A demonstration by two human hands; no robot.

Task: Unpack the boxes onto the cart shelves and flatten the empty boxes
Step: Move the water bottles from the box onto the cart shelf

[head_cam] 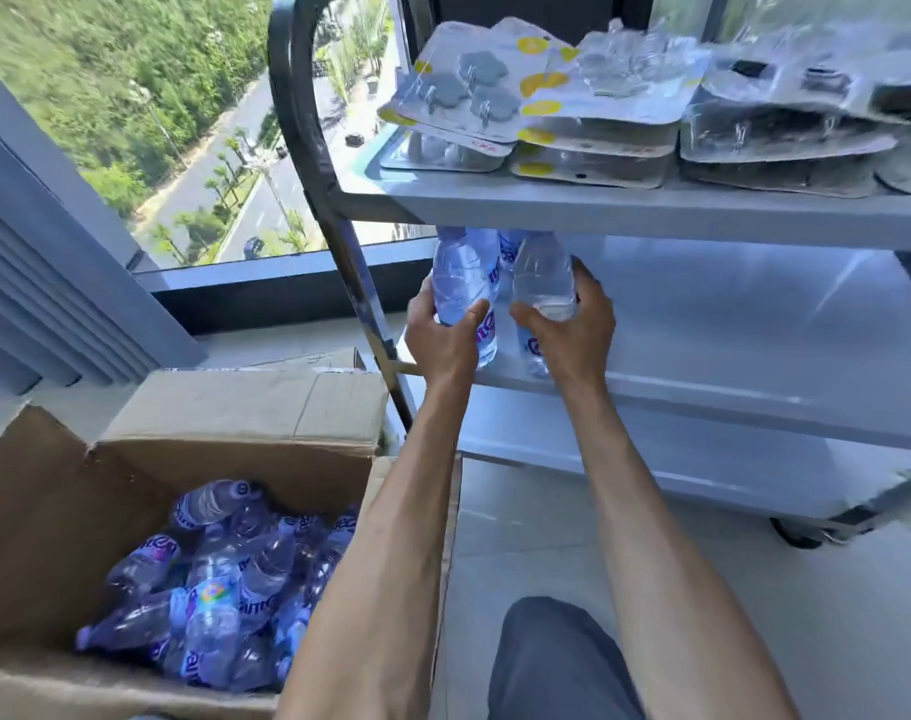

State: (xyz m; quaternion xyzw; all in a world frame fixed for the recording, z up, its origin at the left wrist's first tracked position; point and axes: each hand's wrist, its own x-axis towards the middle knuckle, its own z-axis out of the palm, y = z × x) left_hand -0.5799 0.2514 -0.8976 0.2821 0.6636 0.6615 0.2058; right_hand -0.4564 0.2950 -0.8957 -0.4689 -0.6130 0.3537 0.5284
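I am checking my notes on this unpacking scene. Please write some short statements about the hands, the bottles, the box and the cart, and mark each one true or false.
1. Each hand grips clear plastic water bottles at the middle shelf: left hand, right hand, clear plastic water bottles, grey middle shelf. True.
2. The brown cardboard box is empty. False: many bottles lie inside it.
3. The grey top shelf carries flat blister packs. True.
4. The cardboard box is already flattened. False: it stands open with its flaps up.
5. The cart stands beside a window. True.
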